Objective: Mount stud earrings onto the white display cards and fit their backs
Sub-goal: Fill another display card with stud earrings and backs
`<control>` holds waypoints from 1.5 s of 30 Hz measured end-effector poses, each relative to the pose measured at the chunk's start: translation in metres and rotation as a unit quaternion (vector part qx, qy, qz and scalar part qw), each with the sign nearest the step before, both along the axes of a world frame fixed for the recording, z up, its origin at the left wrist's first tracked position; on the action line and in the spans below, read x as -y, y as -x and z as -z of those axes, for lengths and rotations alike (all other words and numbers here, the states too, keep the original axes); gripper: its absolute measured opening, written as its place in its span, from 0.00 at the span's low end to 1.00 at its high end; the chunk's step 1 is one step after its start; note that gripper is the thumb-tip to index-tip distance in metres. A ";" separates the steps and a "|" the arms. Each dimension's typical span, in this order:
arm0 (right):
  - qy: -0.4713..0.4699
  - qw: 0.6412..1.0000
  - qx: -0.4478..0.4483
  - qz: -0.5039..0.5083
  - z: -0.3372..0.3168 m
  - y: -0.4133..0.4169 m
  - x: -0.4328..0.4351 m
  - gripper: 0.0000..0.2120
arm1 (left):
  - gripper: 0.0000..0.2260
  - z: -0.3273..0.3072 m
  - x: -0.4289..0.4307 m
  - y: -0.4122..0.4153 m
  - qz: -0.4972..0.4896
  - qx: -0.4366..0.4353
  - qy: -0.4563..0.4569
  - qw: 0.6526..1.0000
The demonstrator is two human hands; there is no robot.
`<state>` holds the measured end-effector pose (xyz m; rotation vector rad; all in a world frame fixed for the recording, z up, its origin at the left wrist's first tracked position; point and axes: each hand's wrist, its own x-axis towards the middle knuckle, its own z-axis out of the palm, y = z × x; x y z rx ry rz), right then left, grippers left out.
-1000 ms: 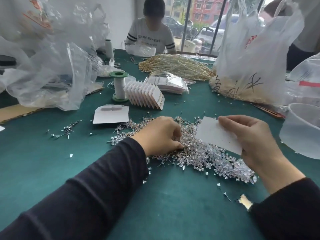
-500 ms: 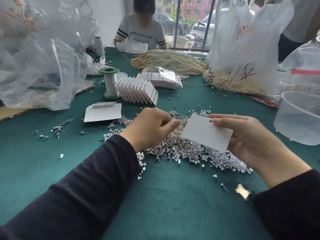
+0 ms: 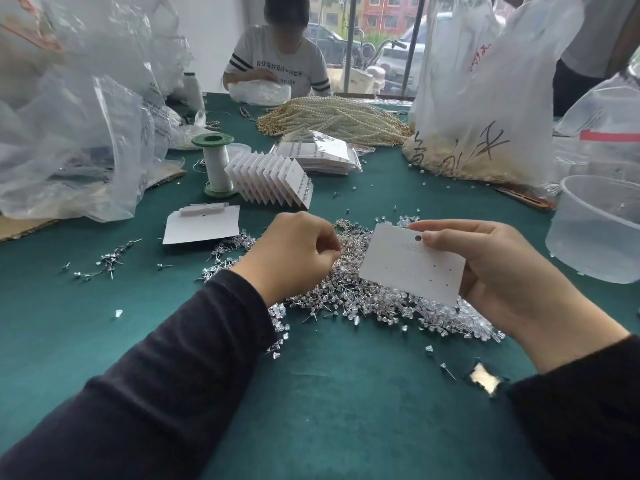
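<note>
My right hand (image 3: pixel 495 271) holds a white display card (image 3: pixel 410 263) by its right edge, face toward me, above a pile of stud earrings and clear backs (image 3: pixel 349 292). Small holes dot the card and no stud shows on it. My left hand (image 3: pixel 294 254) is lifted just left of the card with its fingers curled and fingertips pinched together; whatever it pinches is too small to make out. A fanned row of filled cards (image 3: pixel 273 181) stands behind the pile.
The green table (image 3: pixel 346 393) also carries a blank card (image 3: pixel 202 225), a green thread spool (image 3: pixel 216 164), bagged cards (image 3: pixel 318 155), pearl strands (image 3: pixel 332 119), plastic bags left (image 3: pixel 69 109) and right (image 3: pixel 485 98), and a clear tub (image 3: pixel 602 226). A person sits opposite.
My left hand rose from the stud pile with pinched fingertips and moved toward the card. My right hand turned the card up so its face and holes show.
</note>
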<state>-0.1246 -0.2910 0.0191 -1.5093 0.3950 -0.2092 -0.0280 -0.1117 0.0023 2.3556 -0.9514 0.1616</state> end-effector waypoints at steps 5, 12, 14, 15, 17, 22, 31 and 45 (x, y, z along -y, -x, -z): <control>0.035 0.998 0.011 0.042 0.000 0.000 0.001 0.07 | 0.03 -0.001 0.002 0.004 0.022 -0.001 -0.010 1.000; -0.010 0.984 0.066 0.163 -0.008 -0.002 0.018 0.10 | 0.09 -0.004 0.032 0.024 0.082 -0.214 0.145 0.962; -0.020 0.981 0.073 0.181 -0.008 -0.003 0.021 0.10 | 0.13 -0.007 0.032 0.021 0.073 -0.249 0.161 0.952; -0.022 0.980 0.073 0.183 -0.008 -0.003 0.022 0.10 | 0.14 -0.007 0.029 0.016 0.051 -0.201 0.120 0.971; -0.020 0.981 0.071 0.177 -0.008 -0.003 0.021 0.10 | 0.15 -0.006 0.017 0.005 -0.021 -0.073 -0.019 0.997; -0.020 0.983 0.069 0.166 -0.008 -0.001 0.018 0.10 | 0.17 -0.021 -0.012 -0.008 -0.005 -0.132 -0.076 0.988; -0.009 0.985 0.073 0.153 -0.007 -0.001 0.018 0.10 | 0.16 -0.006 -0.010 -0.007 0.015 -0.026 -0.175 0.984; 0.006 0.986 0.072 0.151 -0.005 -0.003 0.019 0.10 | 0.16 0.005 0.016 -0.021 0.032 -0.057 -0.149 0.987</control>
